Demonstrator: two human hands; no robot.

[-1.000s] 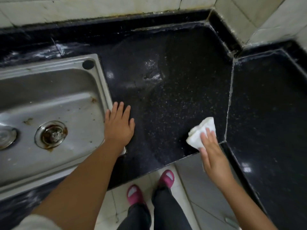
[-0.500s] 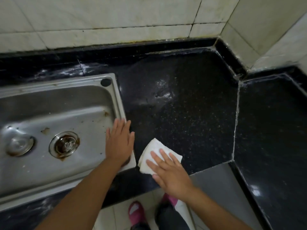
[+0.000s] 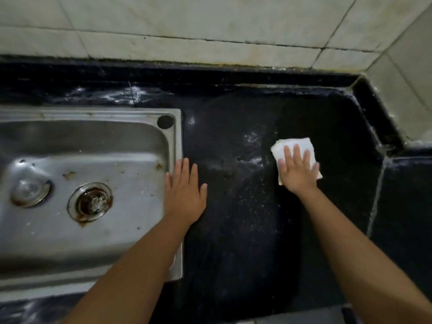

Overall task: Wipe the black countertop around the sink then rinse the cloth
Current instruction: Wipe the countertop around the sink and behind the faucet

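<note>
Two hands: both ours, both laid flat, seen from above.
Cloth: we see a folded white cloth (image 3: 295, 149) at centre right of the frame, lying on the black countertop (image 3: 245, 230).
Right hand: our right hand (image 3: 298, 170) presses down on the cloth with straight, slightly spread fingers; nothing is pinched or gripped.
Left hand: our left hand (image 3: 184, 195) rests palm down at mid frame, fingers straight, straddling the right rim of the sink (image 3: 178, 141) and the counter just beside it. It holds nothing.
Countertop: dark speckled stone fills the middle and right of the frame, with a pale wet smear (image 3: 251, 149) between our two hands, near the cloth's left edge.
Sink: a steel basin fills the left of the frame, with a rusty drain (image 3: 91, 202) and brown stains. No tap is in view.
Wall: pale tiles (image 3: 210, 24) run across the top of the frame and turn a corner at upper right.
Stage: we judge the wiping to be under way and the rinse not yet begun.
Risks: pressing with flat fingers alone, we could let the folded cloth bunch or slide out from under the palm. The damp stone might let our bracing left hand slip into the basin. The strip behind the sink looks streaked and could be missed.
</note>
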